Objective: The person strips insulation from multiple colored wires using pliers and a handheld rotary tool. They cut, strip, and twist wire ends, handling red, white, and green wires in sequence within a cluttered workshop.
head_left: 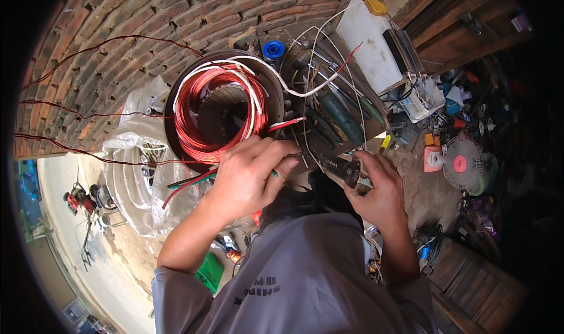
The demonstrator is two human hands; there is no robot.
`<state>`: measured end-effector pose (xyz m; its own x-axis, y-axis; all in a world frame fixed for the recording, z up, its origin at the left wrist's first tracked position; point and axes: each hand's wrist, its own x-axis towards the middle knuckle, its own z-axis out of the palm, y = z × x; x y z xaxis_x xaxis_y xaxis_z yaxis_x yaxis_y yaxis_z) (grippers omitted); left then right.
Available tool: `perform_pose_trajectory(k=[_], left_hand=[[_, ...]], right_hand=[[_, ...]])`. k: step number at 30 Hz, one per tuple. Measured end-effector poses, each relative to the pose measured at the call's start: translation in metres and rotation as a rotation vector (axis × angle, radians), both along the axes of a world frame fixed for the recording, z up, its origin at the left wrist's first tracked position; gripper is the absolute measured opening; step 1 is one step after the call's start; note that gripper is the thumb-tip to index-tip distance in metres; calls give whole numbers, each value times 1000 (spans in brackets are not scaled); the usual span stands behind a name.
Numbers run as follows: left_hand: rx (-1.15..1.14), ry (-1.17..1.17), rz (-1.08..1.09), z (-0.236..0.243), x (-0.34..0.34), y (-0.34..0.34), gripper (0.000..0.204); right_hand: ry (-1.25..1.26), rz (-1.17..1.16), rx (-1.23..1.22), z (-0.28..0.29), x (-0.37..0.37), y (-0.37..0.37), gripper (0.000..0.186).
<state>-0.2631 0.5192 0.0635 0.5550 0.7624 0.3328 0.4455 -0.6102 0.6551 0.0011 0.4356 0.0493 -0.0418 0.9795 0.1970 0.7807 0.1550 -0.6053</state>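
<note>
A motor stator [223,119] with red copper windings and white sleeved leads sits in a round metal housing before me. Just below it, my left hand [252,175] pinches what looks like a thin wire, with red and green sleeved leads [173,196] beside it. My right hand [376,190] grips a dark wire-stripper-like tool [341,169], its jaws close to my left fingertips. Where exactly the jaws meet the wire is too small to make out.
A brick wall [129,52] rises behind. Pliers and other hand tools [332,108] lie right of the stator. A crumpled white sack [135,187] lies left. Right are a white board [364,46], a fan [464,163], a wooden cabinet [452,34] and clutter.
</note>
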Motion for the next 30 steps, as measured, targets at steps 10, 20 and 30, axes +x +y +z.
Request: perform_pose_trajectory(k=[10, 20, 30], left_hand=[[-86, -97, 82, -3, 0, -2, 12], [-208, -241, 140, -11, 3, -8, 9], [-213, -214, 173, -7, 5, -11, 11]], right_hand=[[439, 9, -250, -8, -36, 1, 42], [418, 2, -332, 0, -42, 4, 46], [401, -9, -364, 1, -43, 2, 46]])
